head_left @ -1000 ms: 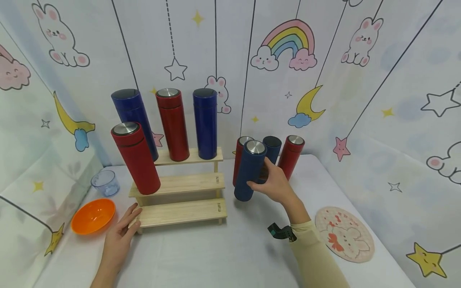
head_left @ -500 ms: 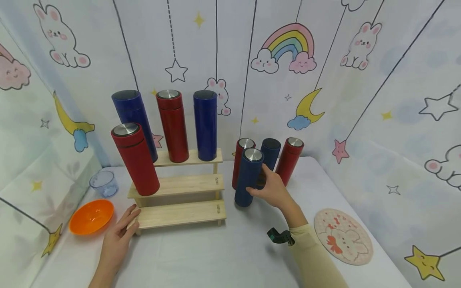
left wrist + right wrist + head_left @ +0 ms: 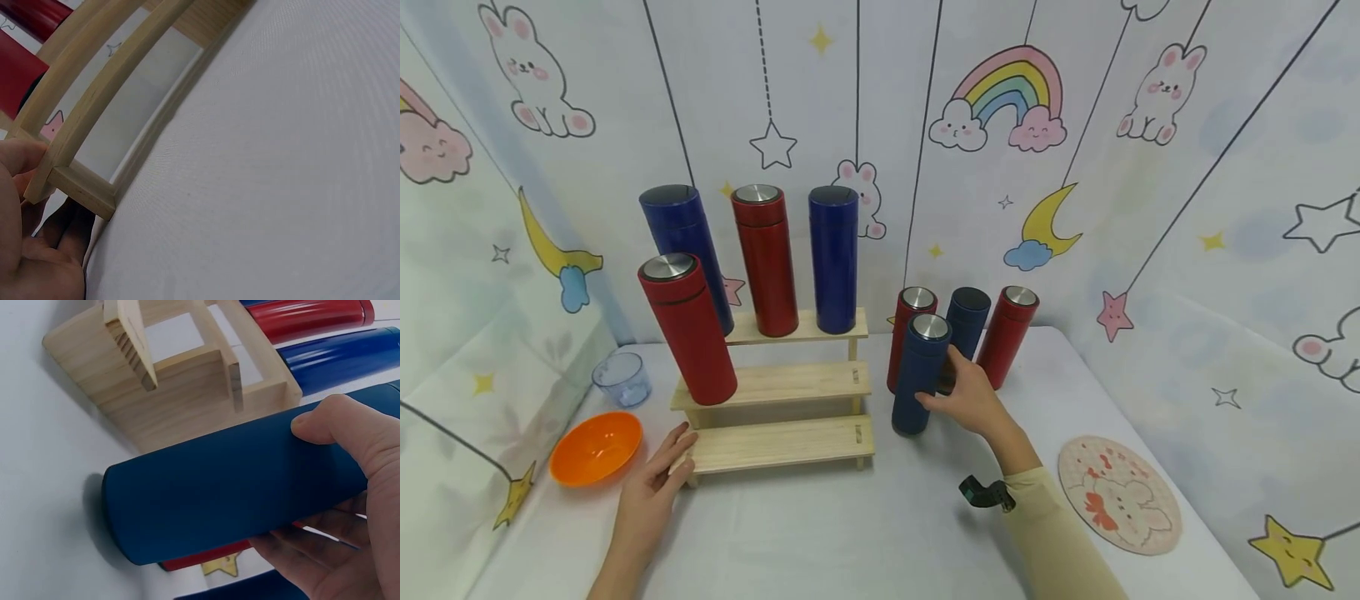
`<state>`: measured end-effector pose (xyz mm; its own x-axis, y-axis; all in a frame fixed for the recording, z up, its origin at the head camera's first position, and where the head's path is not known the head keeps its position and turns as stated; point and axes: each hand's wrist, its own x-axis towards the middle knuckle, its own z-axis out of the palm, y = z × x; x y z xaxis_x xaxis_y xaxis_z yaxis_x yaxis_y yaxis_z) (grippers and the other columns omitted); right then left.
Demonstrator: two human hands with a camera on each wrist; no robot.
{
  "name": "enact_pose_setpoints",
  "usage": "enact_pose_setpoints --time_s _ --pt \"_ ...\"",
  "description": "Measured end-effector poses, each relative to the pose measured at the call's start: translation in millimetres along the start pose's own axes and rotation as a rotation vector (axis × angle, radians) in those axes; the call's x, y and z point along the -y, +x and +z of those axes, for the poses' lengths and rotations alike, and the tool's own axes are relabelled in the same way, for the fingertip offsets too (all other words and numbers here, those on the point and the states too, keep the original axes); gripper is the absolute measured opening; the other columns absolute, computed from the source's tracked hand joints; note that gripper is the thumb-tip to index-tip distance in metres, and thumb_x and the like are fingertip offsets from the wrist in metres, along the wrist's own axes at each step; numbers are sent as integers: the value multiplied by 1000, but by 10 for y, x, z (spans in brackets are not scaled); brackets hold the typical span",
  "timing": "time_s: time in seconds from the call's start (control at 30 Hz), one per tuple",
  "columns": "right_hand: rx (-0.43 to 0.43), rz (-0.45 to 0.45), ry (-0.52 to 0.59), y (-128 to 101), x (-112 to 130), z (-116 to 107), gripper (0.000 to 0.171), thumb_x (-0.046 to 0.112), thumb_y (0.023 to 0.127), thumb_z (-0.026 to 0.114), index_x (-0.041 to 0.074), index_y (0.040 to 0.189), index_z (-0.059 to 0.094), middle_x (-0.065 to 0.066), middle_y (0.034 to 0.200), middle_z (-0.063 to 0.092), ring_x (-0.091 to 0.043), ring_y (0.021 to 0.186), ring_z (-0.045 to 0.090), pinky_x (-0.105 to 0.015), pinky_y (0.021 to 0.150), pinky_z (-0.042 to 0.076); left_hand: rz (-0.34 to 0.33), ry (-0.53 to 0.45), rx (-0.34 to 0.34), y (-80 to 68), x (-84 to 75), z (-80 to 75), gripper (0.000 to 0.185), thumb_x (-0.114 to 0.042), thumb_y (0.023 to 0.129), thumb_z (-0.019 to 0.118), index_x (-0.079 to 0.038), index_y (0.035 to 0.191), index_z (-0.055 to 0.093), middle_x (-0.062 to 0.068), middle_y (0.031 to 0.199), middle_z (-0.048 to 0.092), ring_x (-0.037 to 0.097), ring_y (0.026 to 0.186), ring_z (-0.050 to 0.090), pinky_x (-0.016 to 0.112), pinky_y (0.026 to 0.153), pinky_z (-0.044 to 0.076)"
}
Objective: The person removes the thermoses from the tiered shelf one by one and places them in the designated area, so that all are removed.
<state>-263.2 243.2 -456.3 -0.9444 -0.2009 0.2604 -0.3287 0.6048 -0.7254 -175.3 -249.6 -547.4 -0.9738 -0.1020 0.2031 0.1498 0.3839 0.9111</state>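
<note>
**Right hand gripping a blue flask beside a wooden step rack**

A white-covered desk (image 3: 850,533) stood against walls hung with cartoon rabbits, stars, moons and a rainbow. Near the desk's left edge lay an orange bowl (image 3: 596,447), and just behind it stood a small clear cup (image 3: 622,379).

The person's left hand (image 3: 651,492) rested palm down on the desk with its fingers straight and loosely spread, the fingertips touching the front left corner of a three-step wooden rack (image 3: 778,400). The left wrist view showed the thumb against that corner of the rack (image 3: 81,187).

On the rack's middle step, at its left end, stood a red flask (image 3: 688,329) with a silver cap. On the top step stood three flasks in a row: a dark blue one (image 3: 685,254), a red one (image 3: 765,258) and another dark blue one (image 3: 833,258).

Just right of the rack, towards the back of the desk, the right hand (image 3: 973,400) was wrapped around a dark blue flask with a silver cap (image 3: 920,375). The flask stood roughly upright, its base at or just above the desk; which could not be told. In the right wrist view the thumb lay across the flask's body (image 3: 237,487) with the fingers curled beneath it.

Close behind it stood three more flasks: red (image 3: 907,329), dark blue (image 3: 967,321) and red (image 3: 1009,333).

Near the desk's right edge lay a round pink mat (image 3: 1120,493) printed with a rabbit.
</note>
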Motion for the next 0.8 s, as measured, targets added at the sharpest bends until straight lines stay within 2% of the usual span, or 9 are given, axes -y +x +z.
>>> enact_pose_setpoints --time_s 0.13,0.47,0.8 --pt "10 19 -1 8 -33 23 79 30 87 92 10 151 52 -15 133 72 -35 115 74 -57 97 61 -7 4 0 -7 8 -3 44 -22 113 63 -6 154 62 13 167 46 -6 149 37 3 102 37" --pt "19 23 18 14 -46 57 79 25 87 92 9 151 49 -19 138 69 -39 116 73 -61 98 59 -23 11 3 -2 -1 -13 45 -24 113 62 -7 155 61 11 168 46 -4 151 36 3 103 36" --pt "28 55 -1 14 -5 33 81 29 87 92 8 152 49 -19 139 69 -39 118 73 -59 98 59 -32 1 -3 -5 -12 4 45 -24 113 62 -7 154 61 10 168 46 -3 152 36 3 103 36"
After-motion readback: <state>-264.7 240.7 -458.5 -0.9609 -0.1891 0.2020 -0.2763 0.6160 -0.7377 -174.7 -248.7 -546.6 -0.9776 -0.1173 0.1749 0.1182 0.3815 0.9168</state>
